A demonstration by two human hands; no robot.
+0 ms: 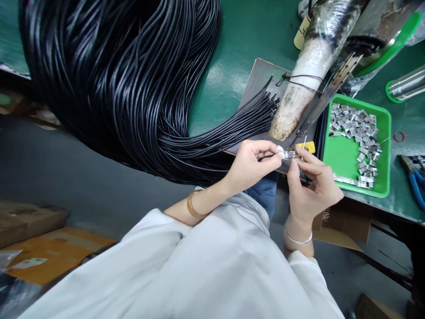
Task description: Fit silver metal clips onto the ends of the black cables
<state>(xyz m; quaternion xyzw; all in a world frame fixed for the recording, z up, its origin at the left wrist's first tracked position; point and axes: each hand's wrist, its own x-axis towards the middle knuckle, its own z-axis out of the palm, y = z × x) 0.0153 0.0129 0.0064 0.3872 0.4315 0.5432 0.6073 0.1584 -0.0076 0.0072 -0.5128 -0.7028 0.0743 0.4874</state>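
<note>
My left hand point(252, 164) pinches a black cable point(265, 157) close to its end, its fingers pressed together. At that cable end sits a small silvery metal connector point(290, 154). The fingertips of my right hand point(312, 184) close on the connector's other side. The two hands nearly meet at the table's front edge. Just behind my right fingertips lies a yellow piece point(306, 147), partly hidden. A large bundle of black cables point(133, 88) spreads to the left, and its stripped ends point(272, 101) fan out on a dark board point(254, 84).
A green tray point(343, 161) with many loose metal connectors point(357, 126) stands to the right. A thick plastic-wrapped tube point(300, 84) slants down above my hands, beside a metal strip point(332, 88). Blue-handled pliers point(415, 179) lie at the far right. Cardboard boxes point(56, 252) are at lower left.
</note>
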